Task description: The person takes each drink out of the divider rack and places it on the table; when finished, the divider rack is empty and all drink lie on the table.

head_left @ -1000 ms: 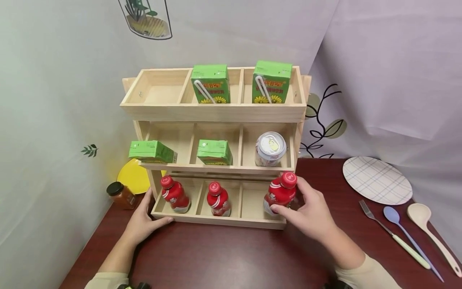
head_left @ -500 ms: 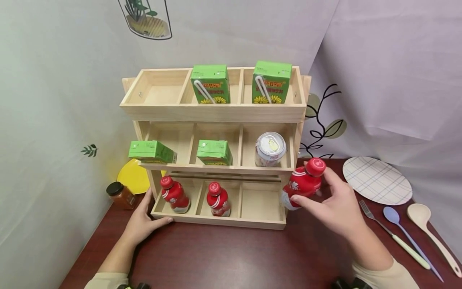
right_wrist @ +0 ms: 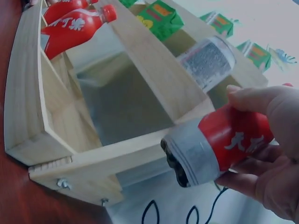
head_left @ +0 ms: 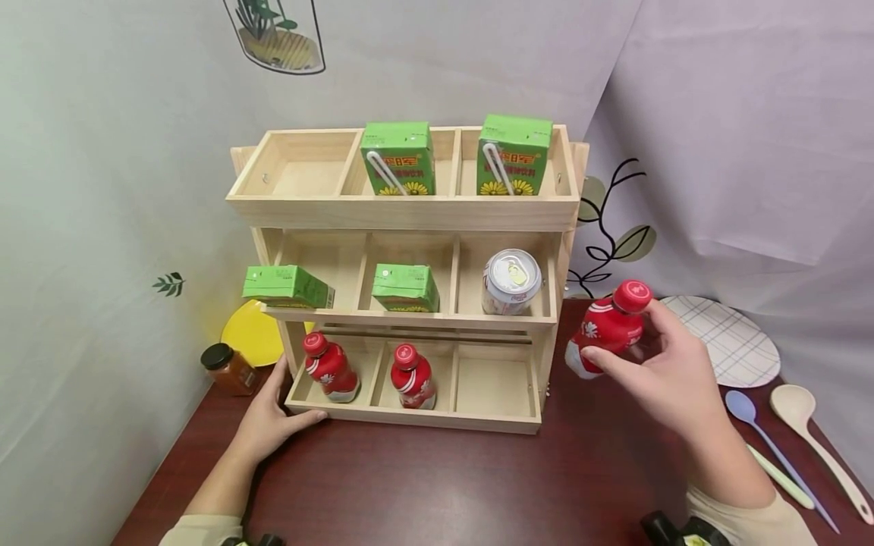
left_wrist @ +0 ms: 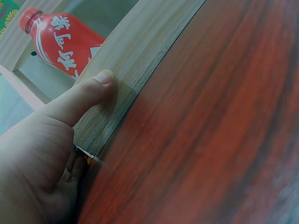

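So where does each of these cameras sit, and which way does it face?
Head: worn on the person's head, facing forward and down at the wooden rack; the left hand, right hand and sleeves show.
Left wrist: worn there, facing the rack's bottom edge and the table; the left hand's thumb shows large.
Right wrist: worn there, facing the held red bottle and the rack's side; the right hand's fingers show.
Shared: head and right wrist both show that bottle and the silver-topped can.

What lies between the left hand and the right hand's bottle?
In the head view, the rack's bottom tier with two red bottles in it, then a bare strip of table before the held bottle.
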Available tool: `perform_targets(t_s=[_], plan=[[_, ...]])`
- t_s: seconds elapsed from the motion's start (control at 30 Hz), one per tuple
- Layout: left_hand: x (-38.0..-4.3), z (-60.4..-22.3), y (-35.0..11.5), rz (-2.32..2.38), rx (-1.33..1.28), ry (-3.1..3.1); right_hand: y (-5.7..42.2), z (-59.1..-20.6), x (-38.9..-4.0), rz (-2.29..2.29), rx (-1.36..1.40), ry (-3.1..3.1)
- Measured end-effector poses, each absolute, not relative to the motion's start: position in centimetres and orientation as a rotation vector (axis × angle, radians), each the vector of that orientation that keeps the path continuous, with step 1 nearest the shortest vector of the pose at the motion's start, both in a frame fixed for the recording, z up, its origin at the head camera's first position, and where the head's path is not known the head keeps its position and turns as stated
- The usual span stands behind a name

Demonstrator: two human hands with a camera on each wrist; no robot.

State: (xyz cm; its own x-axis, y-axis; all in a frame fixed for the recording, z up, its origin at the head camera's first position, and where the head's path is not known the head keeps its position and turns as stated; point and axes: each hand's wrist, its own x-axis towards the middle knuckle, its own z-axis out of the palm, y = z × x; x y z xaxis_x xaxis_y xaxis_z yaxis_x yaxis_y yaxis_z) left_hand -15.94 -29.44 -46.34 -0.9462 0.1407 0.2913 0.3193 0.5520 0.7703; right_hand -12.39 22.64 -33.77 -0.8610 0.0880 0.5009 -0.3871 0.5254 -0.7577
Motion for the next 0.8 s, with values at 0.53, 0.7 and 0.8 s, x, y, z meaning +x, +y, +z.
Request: perform_targets(t_s=[0.53, 0.7, 0.8], plan=[[-15.9, -46.5, -29.5, -1.323, -0.366, -2.609, 26.0, -40.5, -17.4, 1.073, 0.108, -2.595], [-15.9, -46.3, -29.4, -1.31, -0.356, -2.614, 26.4, -42.1, -18.3, 1.03, 0.111, -2.612], [-15.8, -46.1, -29.3, -1.303, -0.355, -2.617, 26.3, -43.0, -18.7, 1.004, 0.095, -2.61]])
